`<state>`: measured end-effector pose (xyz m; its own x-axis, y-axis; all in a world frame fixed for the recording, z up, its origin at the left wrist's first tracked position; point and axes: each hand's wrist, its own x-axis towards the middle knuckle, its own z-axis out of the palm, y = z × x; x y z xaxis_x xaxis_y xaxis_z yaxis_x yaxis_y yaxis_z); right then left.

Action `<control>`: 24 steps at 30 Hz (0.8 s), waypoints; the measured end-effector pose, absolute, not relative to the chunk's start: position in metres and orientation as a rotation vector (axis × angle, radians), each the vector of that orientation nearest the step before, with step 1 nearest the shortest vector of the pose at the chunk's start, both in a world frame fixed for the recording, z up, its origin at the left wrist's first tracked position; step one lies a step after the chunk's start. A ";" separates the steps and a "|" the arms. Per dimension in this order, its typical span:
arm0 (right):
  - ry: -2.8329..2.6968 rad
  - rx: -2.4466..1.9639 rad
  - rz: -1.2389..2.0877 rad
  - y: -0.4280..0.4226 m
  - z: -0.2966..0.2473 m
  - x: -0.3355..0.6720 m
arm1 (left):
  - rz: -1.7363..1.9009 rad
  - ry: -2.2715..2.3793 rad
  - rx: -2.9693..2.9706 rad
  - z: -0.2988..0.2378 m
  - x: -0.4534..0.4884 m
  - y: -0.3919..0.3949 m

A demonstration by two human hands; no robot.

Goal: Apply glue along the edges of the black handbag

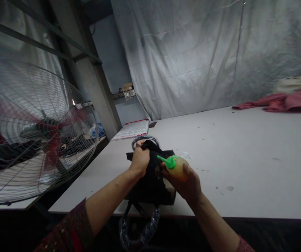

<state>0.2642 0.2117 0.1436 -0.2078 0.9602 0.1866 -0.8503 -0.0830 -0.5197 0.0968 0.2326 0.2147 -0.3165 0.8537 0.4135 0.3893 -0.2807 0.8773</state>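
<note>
A black bag (150, 185) lies on the white table (244, 157) at its front edge. One plastic-wrapped loop handle (154, 138) curves up at its far side; another wrapped handle (140, 241) hangs below the table edge. My left hand (140, 159) is closed on a fold of the bag's black material near the far handle. In my right hand (189, 185) is a squeeze bottle (178, 168) with yellowish contents and a green nozzle. The nozzle points left over the bag, close to my left hand. Whether its tip touches the material I cannot tell.
A large caged fan (48, 129) stands at the left beside the table. A printed sheet (130, 129) lies at the far left corner, and red cloth (284, 101) at the far right. Silvery sheeting (205, 59) hangs behind the table.
</note>
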 end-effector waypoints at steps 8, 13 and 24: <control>-0.349 -0.216 1.524 0.221 0.160 0.241 | 1.322 1.518 1.827 0.204 0.123 0.213; -0.291 -0.227 1.541 0.222 0.168 0.251 | 0.796 1.441 2.278 0.198 0.110 0.199; -0.339 -0.189 1.543 0.205 0.191 0.224 | 1.249 1.599 2.037 0.168 0.124 0.196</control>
<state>0.2244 0.2051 0.1912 -0.0059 0.9954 0.0953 -0.9436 0.0260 -0.3299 0.1242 0.1963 0.1680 0.0216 0.8887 0.4579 0.6594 -0.3569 0.6617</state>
